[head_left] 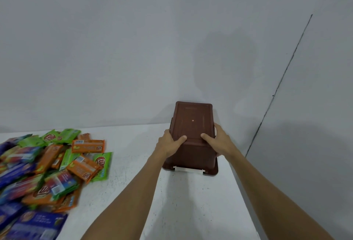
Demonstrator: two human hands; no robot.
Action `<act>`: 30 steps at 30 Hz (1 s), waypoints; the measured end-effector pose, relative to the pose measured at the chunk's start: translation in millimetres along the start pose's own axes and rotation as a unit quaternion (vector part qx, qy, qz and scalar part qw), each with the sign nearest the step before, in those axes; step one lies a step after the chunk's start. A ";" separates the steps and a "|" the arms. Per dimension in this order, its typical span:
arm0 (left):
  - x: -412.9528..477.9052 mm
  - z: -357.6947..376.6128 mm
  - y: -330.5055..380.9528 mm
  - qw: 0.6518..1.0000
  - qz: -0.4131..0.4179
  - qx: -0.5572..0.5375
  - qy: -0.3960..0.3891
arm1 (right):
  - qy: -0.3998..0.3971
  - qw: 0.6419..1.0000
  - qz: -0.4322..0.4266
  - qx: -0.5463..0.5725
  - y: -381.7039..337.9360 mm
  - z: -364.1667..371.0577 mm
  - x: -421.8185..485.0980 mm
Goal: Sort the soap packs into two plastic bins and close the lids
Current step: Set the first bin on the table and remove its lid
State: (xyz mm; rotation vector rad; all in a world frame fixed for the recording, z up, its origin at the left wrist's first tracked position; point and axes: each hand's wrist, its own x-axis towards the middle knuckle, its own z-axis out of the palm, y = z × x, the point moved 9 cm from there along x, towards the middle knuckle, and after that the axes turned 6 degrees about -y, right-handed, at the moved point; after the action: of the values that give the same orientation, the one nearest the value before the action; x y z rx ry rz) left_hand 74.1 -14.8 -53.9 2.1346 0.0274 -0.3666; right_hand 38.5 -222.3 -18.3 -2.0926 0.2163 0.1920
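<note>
A brown plastic bin [192,125] stands upside down on the white table, its flat bottom facing up and a white latch [188,169] showing at its near rim. My left hand [169,142] grips its left side with the thumb on top. My right hand [219,140] holds the right side the same way. A heap of soap packs [55,165] in orange, green and blue wrappers lies on the table at the left, apart from the bin. I see only this one bin.
The white speckled table [133,163] runs to a grey wall behind the bin. Its right edge [244,192] falls away just right of my right forearm. Bare tabletop lies between the soap heap and the bin.
</note>
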 end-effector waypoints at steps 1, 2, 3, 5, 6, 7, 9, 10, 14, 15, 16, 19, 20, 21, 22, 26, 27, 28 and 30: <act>-2.7 -3.3 0.1 1.000 0.009 -0.005 0.000 | -0.006 0.999 0.010 0.030 -0.6 2.9 -1.9; -5.5 -7.1 -0.2 1.000 0.017 -0.010 0.001 | -0.010 0.998 0.024 0.062 -0.6 5.7 -3.4; -9.4 -10.8 -0.3 1.000 0.025 -0.017 0.001 | -0.012 0.995 0.040 0.095 -2.2 7.7 -6.7; -18.1 -18.7 -1.0 0.998 0.045 -0.037 0.001 | -0.016 0.988 0.061 0.142 -6.6 10.5 -9.9; -22.9 -23.4 -0.2 0.997 0.059 -0.048 0.000 | -0.017 0.985 0.064 0.158 -10.6 10.9 -11.7; -28.0 -28.9 1.3 0.996 0.072 -0.056 -0.001 | -0.018 0.983 0.065 0.171 -15.3 11.0 -12.8; -32.6 -37.1 2.1 0.993 0.094 -0.073 -0.014 | -0.012 0.982 0.055 0.182 -25.5 9.1 -12.9; -34.9 -39.7 3.0 0.990 0.109 -0.085 -0.028 | -0.009 0.982 0.047 0.184 -30.7 8.5 -12.7; -45.6 -52.4 -1.5 0.981 0.146 -0.113 -0.052 | -0.007 0.970 0.032 0.242 -48.6 14.7 -12.9; -49.6 -57.9 -2.2 0.980 0.145 -0.128 -0.046 | -0.005 0.961 0.031 0.275 -52.7 15.6 -15.9; -53.5 -64.5 -1.6 0.977 0.141 -0.153 -0.037 | -0.002 0.953 0.030 0.303 -55.4 15.3 -18.3; -60.9 -85.2 -0.6 0.968 0.121 -0.219 -0.017 | -0.010 0.940 0.026 0.339 -62.6 18.9 -24.2; -63.5 -91.0 -0.1 0.966 0.110 -0.234 -0.013 | -0.014 0.942 0.026 0.334 -64.7 21.1 -25.8; -67.1 -96.7 1.9 0.965 0.103 -0.241 -0.007 | -0.016 0.944 0.025 0.329 -67.5 23.0 -27.7; -70.4 -101.1 4.3 0.965 0.101 -0.243 -0.005 | -0.016 0.944 0.026 0.328 -69.4 25.2 -28.7; -82.4 -105.9 15.9 0.957 0.116 -0.266 -0.025 | -0.020 0.932 0.010 0.361 -84.1 30.5 -35.6; -85.8 -107.7 15.8 0.953 0.109 -0.283 -0.021 | -0.017 0.930 0.006 0.368 -86.6 30.5 -36.8; -88.1 -111.2 15.1 0.949 0.103 -0.298 -0.013 | -0.012 0.927 0.007 0.374 -87.6 30.3 -38.3; -89.8 -120.5 14.7 0.940 0.105 -0.324 -0.002 | 0.001 0.922 0.016 0.388 -85.5 28.8 -40.4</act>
State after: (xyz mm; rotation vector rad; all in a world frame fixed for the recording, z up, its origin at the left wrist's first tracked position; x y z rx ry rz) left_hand 20.8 86.6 44.5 1.4656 -0.0729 -0.1972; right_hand 17.6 -151.7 47.6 -1.2985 0.2739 0.0968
